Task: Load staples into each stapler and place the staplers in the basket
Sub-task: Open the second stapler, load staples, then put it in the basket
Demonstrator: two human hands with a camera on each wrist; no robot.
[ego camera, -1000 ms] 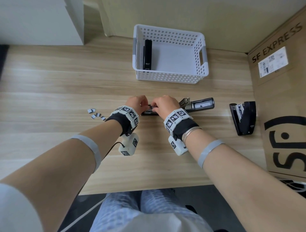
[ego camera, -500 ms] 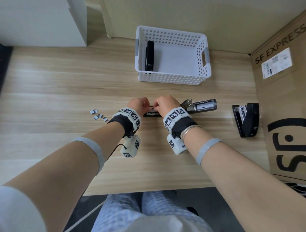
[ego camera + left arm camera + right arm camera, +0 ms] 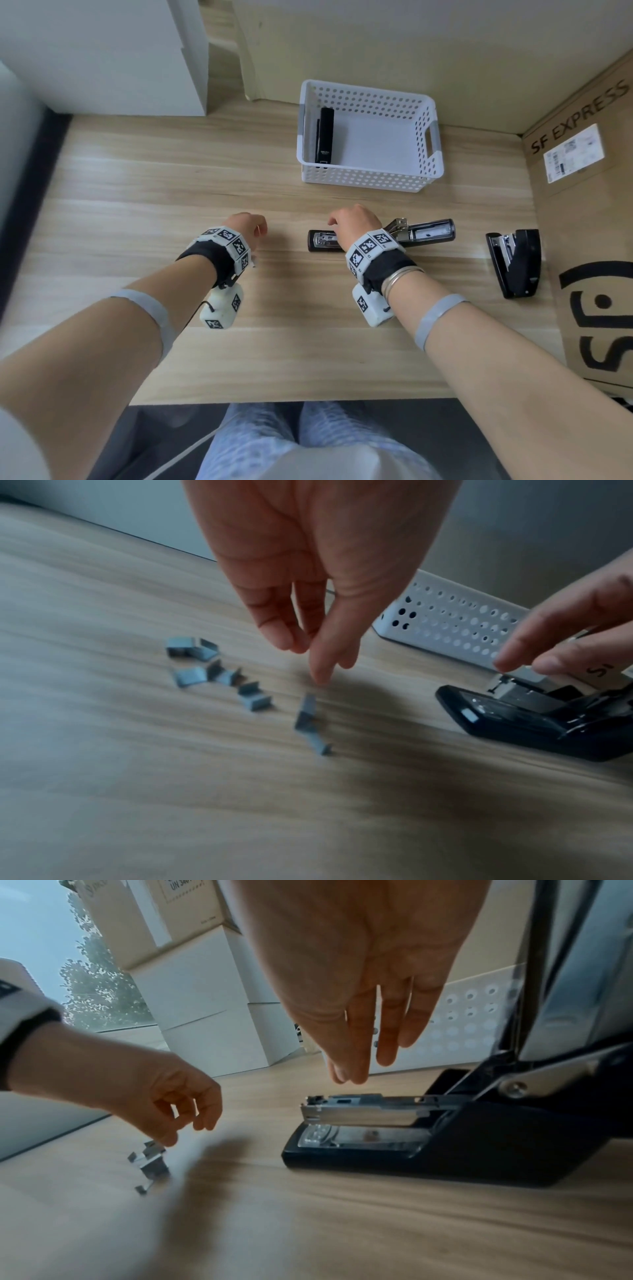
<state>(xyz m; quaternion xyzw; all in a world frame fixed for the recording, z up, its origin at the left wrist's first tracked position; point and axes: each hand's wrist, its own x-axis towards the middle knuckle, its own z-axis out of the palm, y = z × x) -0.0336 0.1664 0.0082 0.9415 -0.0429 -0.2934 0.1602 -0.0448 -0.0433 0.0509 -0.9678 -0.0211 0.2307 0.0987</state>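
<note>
Right now the opened stapler point(image 3: 380, 236) lies flat near the middle of the wooden table point(image 3: 137, 205), its long axis running from 9 to 3 o'clock in the head view: the black base with the metal staple channel points toward 9, and the hinged top is swung out toward 3. The right hand point(image 3: 352, 222) hovers just above the channel, fingers straight and angled down, thumb and forefinger tips close together, holding nothing that I can make out. The left hand point(image 3: 248, 226) is well apart from it at 9 o'clock, fingers loosely curled downward over the loose staple strips point(image 3: 219, 669); the wrist views are blurred, so it may be touching one strip, but no grip shows. A white perforated basket point(image 3: 424, 171) sits at 12 o'clock from the stapler, with a closed black stapler point(image 3: 325, 135) along its left wall, long axis 12 to 6. Another black stapler point(image 3: 517, 262) rests at 3 o'clock, beside a cardboard box point(image 3: 589, 219).
</note>
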